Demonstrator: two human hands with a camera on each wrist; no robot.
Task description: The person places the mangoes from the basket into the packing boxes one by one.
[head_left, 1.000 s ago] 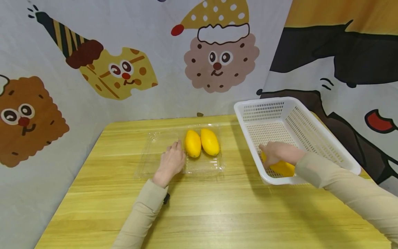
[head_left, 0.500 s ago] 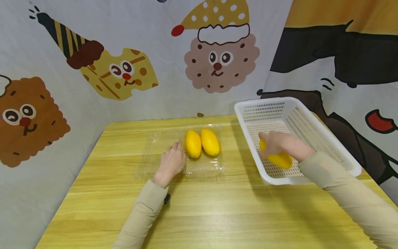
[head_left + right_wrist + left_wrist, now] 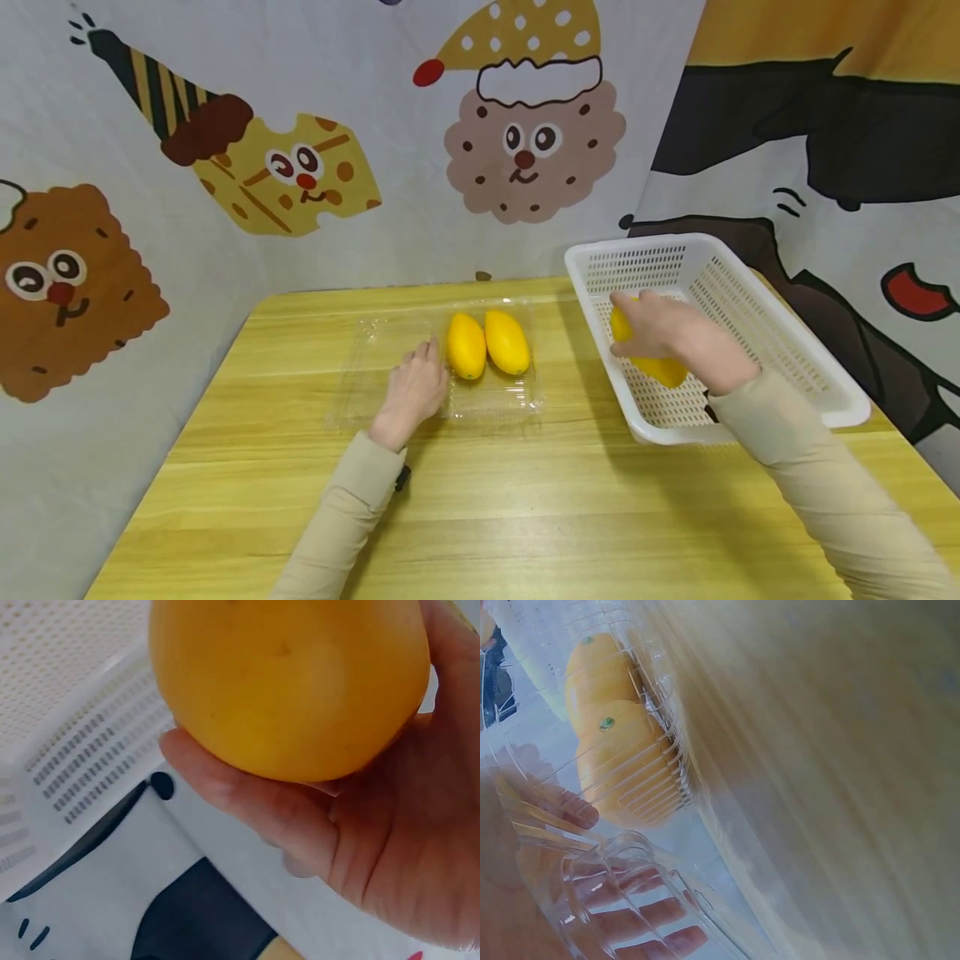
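One right hand (image 3: 675, 329), with fingers and thumb curled round a plump yellow fruit (image 3: 663, 372), over the left side of a white basket (image 3: 690, 435); in the right wrist view, the same fruit large and smooth, with the basket's slotted wall behind. Height above the basket's floor hard to tell. One left hand (image 3: 414, 387), gripping a clear plastic box (image 3: 491, 406) near the middle, between two halves, fingers visible through the plastic in the left wrist view. In the right half, two more yellow fruits (image 3: 507, 342), lying side by side near that hand. Below, a pale wooden tabletop (image 3: 510, 517), with the box toward the middle and the basket at the right. On both arms, beige sleeves (image 3: 341, 500). Behind, a white cloth (image 3: 405, 167) printed with cartoon biscuits and a wedge of cheese in a party hat.
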